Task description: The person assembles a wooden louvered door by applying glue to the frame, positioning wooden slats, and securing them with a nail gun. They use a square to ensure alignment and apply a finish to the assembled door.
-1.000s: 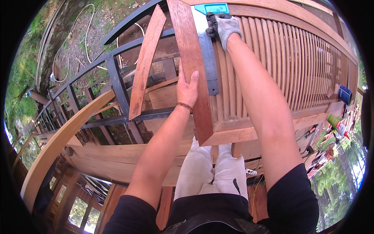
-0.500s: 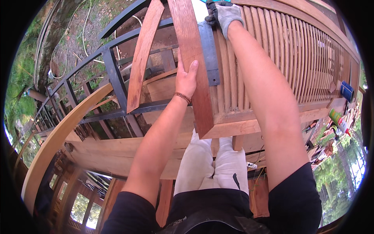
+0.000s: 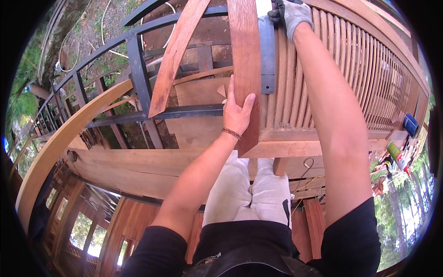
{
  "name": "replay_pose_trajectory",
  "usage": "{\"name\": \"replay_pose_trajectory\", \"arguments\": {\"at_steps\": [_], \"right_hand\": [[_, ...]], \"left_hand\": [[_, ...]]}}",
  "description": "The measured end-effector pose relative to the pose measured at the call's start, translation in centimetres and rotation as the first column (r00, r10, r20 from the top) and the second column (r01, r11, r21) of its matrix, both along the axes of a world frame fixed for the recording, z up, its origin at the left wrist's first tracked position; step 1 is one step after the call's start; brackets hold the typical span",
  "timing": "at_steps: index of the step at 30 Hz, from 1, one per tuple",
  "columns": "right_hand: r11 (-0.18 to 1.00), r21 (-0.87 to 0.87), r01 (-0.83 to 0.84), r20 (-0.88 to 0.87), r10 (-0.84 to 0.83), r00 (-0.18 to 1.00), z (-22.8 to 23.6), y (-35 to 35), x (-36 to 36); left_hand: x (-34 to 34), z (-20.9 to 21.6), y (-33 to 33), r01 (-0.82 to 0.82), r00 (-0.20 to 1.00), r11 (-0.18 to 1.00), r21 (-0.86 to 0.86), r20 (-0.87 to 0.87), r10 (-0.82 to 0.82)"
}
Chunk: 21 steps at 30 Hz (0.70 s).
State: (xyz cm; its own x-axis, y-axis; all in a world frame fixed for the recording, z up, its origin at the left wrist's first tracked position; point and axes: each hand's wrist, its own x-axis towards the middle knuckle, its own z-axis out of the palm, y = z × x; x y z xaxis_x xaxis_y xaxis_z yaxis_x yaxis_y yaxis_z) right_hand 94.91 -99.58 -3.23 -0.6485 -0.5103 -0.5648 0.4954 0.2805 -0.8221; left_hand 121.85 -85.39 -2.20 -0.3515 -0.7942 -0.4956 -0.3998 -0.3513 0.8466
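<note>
A long reddish-brown wooden board [image 3: 245, 55] lies lengthwise over the left edge of a slatted wooden panel [image 3: 318, 69]. My bare left hand [image 3: 237, 113] grips the board's left edge near its closer end, thumb on the top face; the other fingers are partly hidden. At the upper edge of the view, my right hand [image 3: 295, 18], in a grey and black glove, has curled fingers. Whatever they hold is cut off by the picture's edge. Between the board and the slats lies a dark flat metal strip [image 3: 267, 60] with a hole near its end.
A second loose board [image 3: 177, 57] slants across a dark metal frame [image 3: 138, 60] on the left. A curved wooden piece [image 3: 69, 134] arcs at far left. On the right stand a blue can [image 3: 410, 124] and a green and white tube [image 3: 398, 154] with a red tip.
The view has shifted, so the boards and panel appear farther right. My left hand has slid along the board toward its near end. A blue thing by my right hand has left the view.
</note>
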Motion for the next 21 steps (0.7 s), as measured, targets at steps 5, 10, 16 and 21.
{"name": "replay_pose_trajectory", "arguments": {"at_steps": [5, 10, 16, 21], "right_hand": [[0.983, 0.12, -0.138, -0.142, 0.154, 0.978, 0.1, 1.1, 0.3], [0.914, 0.239, -0.329, -0.174, 0.374, 0.911, 2.3, 1.0, 1.2], [0.826, 0.496, -0.268, -0.314, 0.459, 0.831, 4.8, 4.1, 2.9], [0.826, 0.553, -0.111, -0.392, 0.376, 0.84, 3.9, 12.3, 1.5]], "left_hand": [[0.4, 0.0, 0.5, 0.038, 0.994, 0.998, -0.05, 0.103, -0.032], [0.7, 0.2, 0.2, 0.037, 0.988, 0.997, -0.065, 0.154, -0.027], [0.4, 0.7, -0.1, -0.009, 0.989, 0.998, -0.056, 0.15, 0.018], [0.4, -2.2, 0.4, -0.006, 0.999, 0.993, -0.122, 0.047, 0.012]]}}
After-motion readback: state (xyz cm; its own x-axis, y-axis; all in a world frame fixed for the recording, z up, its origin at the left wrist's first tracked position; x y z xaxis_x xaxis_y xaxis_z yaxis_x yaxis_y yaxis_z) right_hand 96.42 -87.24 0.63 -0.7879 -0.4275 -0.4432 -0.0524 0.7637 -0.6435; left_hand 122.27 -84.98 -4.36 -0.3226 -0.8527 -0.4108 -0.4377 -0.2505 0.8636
